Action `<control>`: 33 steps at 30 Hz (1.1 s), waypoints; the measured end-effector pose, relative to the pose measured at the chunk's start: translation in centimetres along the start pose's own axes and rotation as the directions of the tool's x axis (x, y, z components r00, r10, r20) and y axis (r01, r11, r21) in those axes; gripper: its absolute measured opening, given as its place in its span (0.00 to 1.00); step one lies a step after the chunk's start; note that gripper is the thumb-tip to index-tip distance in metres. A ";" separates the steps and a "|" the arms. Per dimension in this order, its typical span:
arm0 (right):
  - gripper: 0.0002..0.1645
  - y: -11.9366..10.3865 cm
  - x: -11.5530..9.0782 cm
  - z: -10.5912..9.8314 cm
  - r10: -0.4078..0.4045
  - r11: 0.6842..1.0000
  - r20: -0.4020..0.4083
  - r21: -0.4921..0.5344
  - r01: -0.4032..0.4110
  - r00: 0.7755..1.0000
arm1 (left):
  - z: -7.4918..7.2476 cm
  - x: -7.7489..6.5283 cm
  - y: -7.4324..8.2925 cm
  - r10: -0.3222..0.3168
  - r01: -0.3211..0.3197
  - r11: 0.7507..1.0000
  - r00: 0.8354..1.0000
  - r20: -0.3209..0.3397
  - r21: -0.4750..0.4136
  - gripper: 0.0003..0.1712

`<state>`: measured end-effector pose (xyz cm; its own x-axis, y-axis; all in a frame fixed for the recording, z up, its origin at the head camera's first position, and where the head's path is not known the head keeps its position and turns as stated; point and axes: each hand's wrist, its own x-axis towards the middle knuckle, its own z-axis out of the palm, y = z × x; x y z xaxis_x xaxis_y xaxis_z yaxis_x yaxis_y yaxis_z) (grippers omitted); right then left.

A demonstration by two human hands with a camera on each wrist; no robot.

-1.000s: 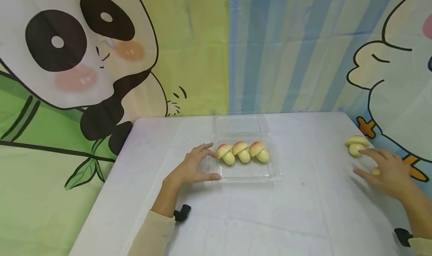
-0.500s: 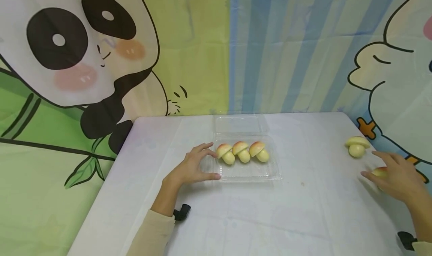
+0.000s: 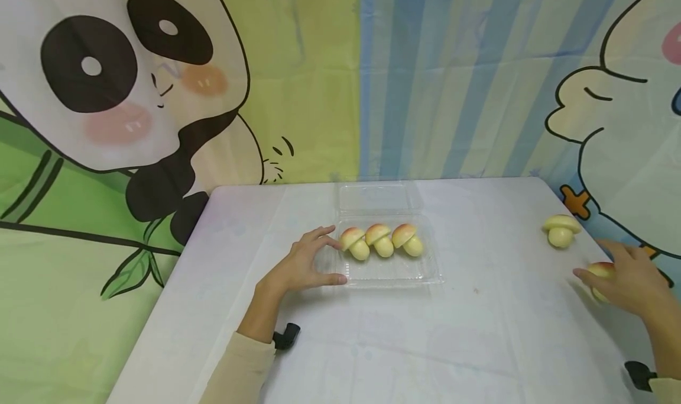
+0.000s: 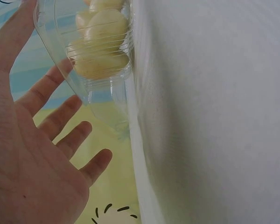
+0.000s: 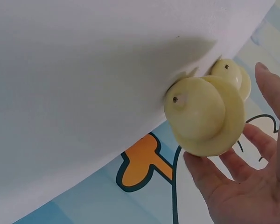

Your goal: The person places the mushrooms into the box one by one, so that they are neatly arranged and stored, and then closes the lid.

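Observation:
A clear plastic clamshell box stands unfolded mid-table. Three toy mushrooms with reddish-yellow caps lie in a row in its near half. My left hand is spread at the box's left edge; in the left wrist view its thumb and index fingertip are at the clear rim. At the table's right edge my right hand is spread around another toy mushroom. In the right wrist view its thumb is apart from the mushroom, and other fingers lie behind or beside the cap. Whether they touch it, I cannot tell.
One more toy mushroom stands farther back near the table's right edge. The box's clear lid lies flat toward the back. A printed cloth with a panda hangs behind the white table.
My right hand has moved right and slightly toward me, from beside the farther mushroom to the nearer one, uncovering more of it. My left hand and the box stay put.

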<state>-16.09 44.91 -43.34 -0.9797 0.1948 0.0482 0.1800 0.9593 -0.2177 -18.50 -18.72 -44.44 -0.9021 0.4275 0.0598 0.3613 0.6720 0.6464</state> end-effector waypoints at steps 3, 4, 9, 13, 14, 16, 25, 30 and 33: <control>0.63 0.1 0.0 0.0 0.009 1.000 0.000 -0.007 -0.009 1.000 | 0.0 0.0 0.0 -0.001 0.001 1.000 1.000 -0.002 0.001 0.41; 0.63 0.1 0.0 0.0 0.008 1.000 0.000 -0.009 -0.008 1.000 | 0.0 0.0 0.0 0.001 -0.001 1.000 1.000 -0.004 0.001 0.41; 0.56 0.3 -0.1 -0.1 -0.014 0.999 0.021 -0.035 0.015 1.000 | 0.0 0.0 0.0 -0.002 0.002 1.000 1.000 -0.010 0.004 0.41; 0.48 0.4 -0.2 0.1 -0.028 0.998 0.029 -0.063 0.030 0.999 | 0.0 0.0 0.0 -0.007 0.007 1.000 1.000 -0.009 -0.003 0.41; 0.46 0.4 -0.2 0.1 -0.037 0.997 0.028 -0.063 0.038 0.999 | 0.0 0.0 -0.1 -0.005 0.005 1.000 1.000 -0.008 -0.003 0.41; 0.46 0.4 -0.2 0.4 -0.040 0.998 0.029 -0.052 0.042 0.999 | 0.1 0.0 -0.1 -0.004 0.004 1.000 1.000 -0.005 -0.006 0.41; 0.44 0.4 -0.4 1.2 -0.074 0.997 0.005 -0.006 0.074 0.997 | 0.1 0.0 -0.2 -0.001 0.001 1.000 1.000 -0.008 -0.005 0.41; 0.44 -0.1 -0.4 1.2 -0.076 0.997 0.006 0.031 0.076 0.997 | 0.1 0.0 -0.1 0.008 -0.008 1.000 1.000 -0.008 -0.009 0.41; 0.44 -0.1 -0.4 1.3 -0.084 0.995 0.005 0.045 0.084 0.996 | 0.2 0.0 -0.1 0.002 -0.002 1.000 1.000 -0.008 -0.011 0.41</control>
<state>-15.88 44.47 -44.65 -0.9918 0.1122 0.0611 0.0930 0.9620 -0.2567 -18.53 -18.66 -44.62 -0.9033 0.4237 0.0673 0.3604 0.6644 0.6548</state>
